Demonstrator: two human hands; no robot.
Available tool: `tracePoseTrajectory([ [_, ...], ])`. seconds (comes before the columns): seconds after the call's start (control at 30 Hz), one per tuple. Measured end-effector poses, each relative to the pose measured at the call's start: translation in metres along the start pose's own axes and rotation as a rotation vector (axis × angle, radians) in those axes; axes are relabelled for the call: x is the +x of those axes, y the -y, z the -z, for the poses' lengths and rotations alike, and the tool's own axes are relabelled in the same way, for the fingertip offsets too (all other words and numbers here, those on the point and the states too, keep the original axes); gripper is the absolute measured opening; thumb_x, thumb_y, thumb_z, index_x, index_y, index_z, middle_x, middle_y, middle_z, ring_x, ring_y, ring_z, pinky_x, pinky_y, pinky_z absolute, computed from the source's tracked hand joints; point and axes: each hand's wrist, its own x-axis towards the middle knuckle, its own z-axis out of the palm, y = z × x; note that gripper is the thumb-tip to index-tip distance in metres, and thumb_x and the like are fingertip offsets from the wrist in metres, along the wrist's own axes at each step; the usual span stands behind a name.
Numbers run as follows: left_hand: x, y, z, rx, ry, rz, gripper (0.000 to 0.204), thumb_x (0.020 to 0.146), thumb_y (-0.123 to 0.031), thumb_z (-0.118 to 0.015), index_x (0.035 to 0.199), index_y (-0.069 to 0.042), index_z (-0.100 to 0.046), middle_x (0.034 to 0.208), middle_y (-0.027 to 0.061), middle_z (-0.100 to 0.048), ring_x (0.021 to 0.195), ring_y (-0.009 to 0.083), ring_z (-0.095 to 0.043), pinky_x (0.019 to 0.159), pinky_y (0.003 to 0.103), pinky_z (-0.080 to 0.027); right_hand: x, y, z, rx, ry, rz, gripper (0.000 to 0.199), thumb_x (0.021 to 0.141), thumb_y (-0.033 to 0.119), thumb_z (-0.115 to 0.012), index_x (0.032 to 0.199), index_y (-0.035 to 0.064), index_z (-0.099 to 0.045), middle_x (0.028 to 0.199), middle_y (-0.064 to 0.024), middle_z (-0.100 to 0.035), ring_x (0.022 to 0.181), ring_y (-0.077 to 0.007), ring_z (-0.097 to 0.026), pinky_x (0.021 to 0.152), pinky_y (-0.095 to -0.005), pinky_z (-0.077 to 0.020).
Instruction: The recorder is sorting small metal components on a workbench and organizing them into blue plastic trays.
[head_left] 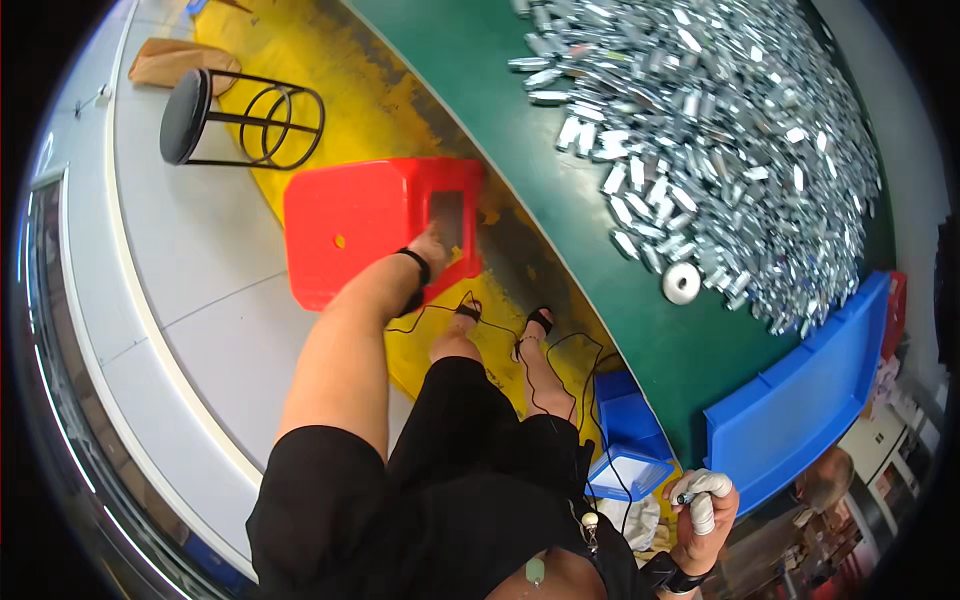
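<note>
My left hand (432,252) reaches out to a red plastic stool (350,210), closed on the side with the large opening; its fingers are partly hidden and a little blurred. A small hole shows in the stool's flat face. My right hand (704,515), with white wrapping on some fingers, is held near the table's front corner. It pinches a small, shiny dark metal piece (686,498). Beyond it on the green table (560,210) lies a large heap of small silvery metal parts (720,150), with a white roll (681,283) at the heap's near edge.
A blue tray (790,400) rests at the table's right end. Below the table edge stand blue bins (632,425), and a black cable (530,370) runs by my feet. A black round stool (187,118) and a brown bag (175,63) are at the far left. Another person (828,477) is at the right.
</note>
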Motion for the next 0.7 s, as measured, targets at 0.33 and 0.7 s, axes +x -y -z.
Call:
tracePoseTrajectory([
  [0.33, -0.011, -0.028, 0.121, -0.675, -0.541, -0.094, 0.020, 0.074, -0.022, -0.054, 0.087, -0.008, -0.061, 0.089, 0.0158, -0.060, 0.093, 0.0323, -0.055, 0.080, 0.046, -0.041, -0.057, 0.010, 0.009, 0.088, -0.190, 0.058, 0.021, 0.086, 0.023, -0.058, 0.088, 0.0026, -0.054, 0.073, -0.0052, -0.051, 0.059, -0.0136, -0.045, 0.061, -0.0318, -0.0426],
  [0.7, -0.350, -0.117, 0.105, -1.934, 1.254, 0.729, 0.072, 0.088, -0.059, -0.033, 0.134, -0.004, -0.031, 0.126, 0.0188, -0.047, 0.110, 0.0298, -0.050, 0.089, 0.049, -0.040, -0.115, 0.045, 0.032, 0.235, -0.347, 0.182, 0.018, 0.089, 0.017, -0.053, 0.100, 0.0030, -0.054, 0.080, -0.0046, -0.053, 0.068, -0.0119, -0.046, 0.070, -0.0298, -0.0419],
])
